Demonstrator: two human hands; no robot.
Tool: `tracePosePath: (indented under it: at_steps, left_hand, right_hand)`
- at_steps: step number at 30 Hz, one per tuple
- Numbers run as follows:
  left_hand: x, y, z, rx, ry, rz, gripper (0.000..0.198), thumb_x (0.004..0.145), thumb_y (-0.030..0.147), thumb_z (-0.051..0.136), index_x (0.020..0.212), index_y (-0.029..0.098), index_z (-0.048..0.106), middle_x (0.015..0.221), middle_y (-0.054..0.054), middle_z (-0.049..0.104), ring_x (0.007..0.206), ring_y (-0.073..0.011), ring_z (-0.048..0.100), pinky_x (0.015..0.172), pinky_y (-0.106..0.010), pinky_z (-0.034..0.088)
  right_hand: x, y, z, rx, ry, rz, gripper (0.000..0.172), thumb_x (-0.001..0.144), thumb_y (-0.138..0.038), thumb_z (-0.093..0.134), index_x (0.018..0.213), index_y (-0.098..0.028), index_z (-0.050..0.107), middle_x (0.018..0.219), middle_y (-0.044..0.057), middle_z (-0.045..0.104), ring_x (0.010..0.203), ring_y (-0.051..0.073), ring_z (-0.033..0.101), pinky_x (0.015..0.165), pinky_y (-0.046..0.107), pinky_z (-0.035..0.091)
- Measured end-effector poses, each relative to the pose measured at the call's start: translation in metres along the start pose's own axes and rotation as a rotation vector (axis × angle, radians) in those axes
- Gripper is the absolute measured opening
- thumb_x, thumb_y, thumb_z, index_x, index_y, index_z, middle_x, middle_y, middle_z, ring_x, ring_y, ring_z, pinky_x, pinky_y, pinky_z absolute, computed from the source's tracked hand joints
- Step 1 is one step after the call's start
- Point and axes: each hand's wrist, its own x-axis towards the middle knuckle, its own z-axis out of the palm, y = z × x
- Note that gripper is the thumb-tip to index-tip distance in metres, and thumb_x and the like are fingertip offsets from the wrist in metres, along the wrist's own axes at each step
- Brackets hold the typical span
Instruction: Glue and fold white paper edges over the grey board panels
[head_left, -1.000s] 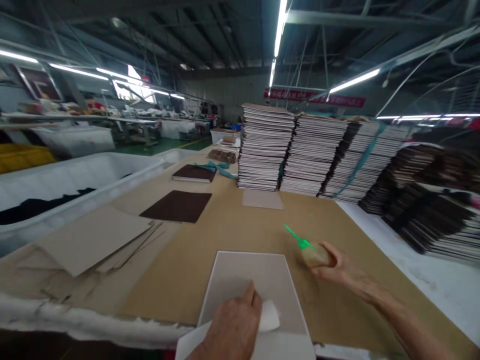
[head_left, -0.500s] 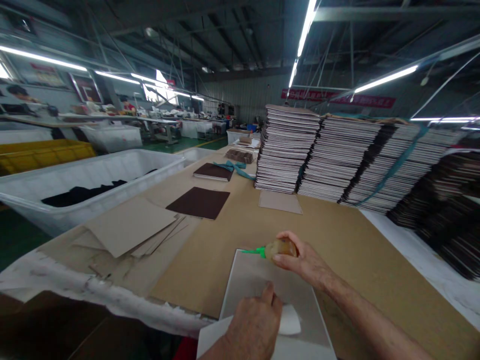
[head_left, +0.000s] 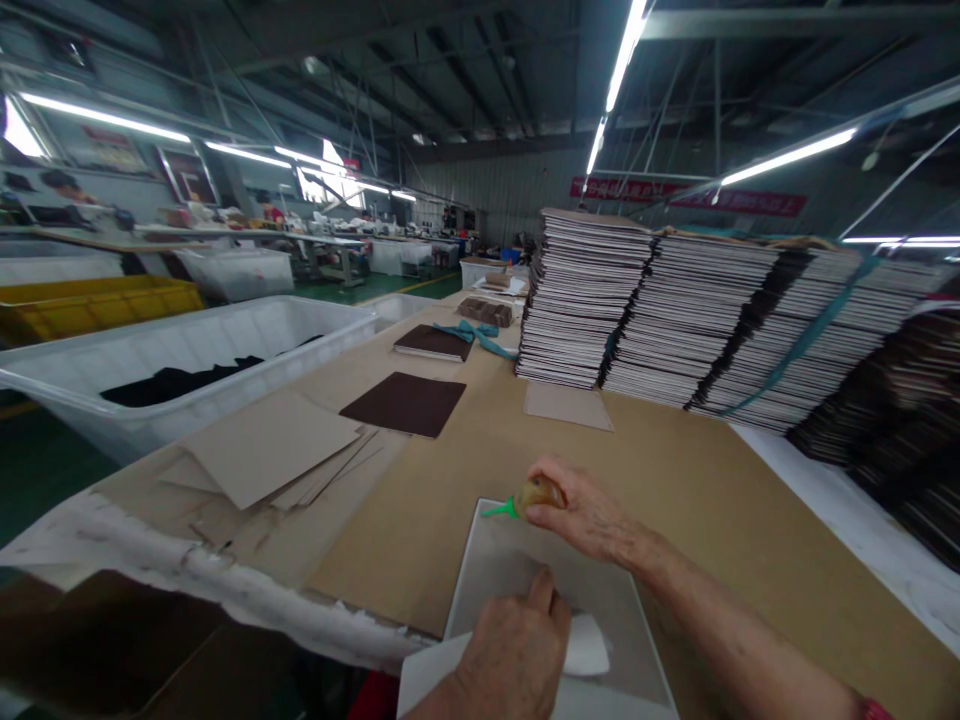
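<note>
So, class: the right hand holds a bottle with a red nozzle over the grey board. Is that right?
No: the head view shows the nozzle is green, not red. The right hand does hold the bottle over the grey board.

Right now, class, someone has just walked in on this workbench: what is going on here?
A person stands at a brown-covered table. Their right hand holds a small bottle, its green nozzle aimed at the far left corner of a grey board. Their left hand holds a white cloth down on the board's near end. Tall stacks of boards stand behind.
</note>
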Motion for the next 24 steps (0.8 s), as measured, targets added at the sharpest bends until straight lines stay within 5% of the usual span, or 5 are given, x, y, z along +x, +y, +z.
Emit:
tracePosePath:
  at_steps: [11,24]
  left_hand:
    - [0.001,0.001,-0.005,-0.015,-0.056,0.004,0.051,0.067,0.008,0.047,0.116,0.006,0.057,0.137,-0.022,0.049,0.08,-0.0341,0.069,0.065,-0.052,0.061]
    - [0.003,0.0,-0.005,-0.009,-0.076,-0.005,0.052,0.067,0.007,0.044,0.118,0.006,0.057,0.137,-0.022,0.049,0.083,-0.0349,0.07,0.066,-0.052,0.061]
  right_hand:
    - [0.016,-0.019,-0.014,-0.188,-0.104,-0.215,0.018,0.078,-0.017,0.069,0.088,-0.022,0.054,0.087,-0.002,0.055,0.083,0.016,0.05,0.068,0.026,0.03]
    - [0.034,-0.025,-0.025,-0.22,-0.144,-0.214,0.02,0.073,-0.02,0.071,0.079,-0.022,0.052,0.079,-0.005,0.053,0.068,0.013,0.046,0.055,0.025,0.021]
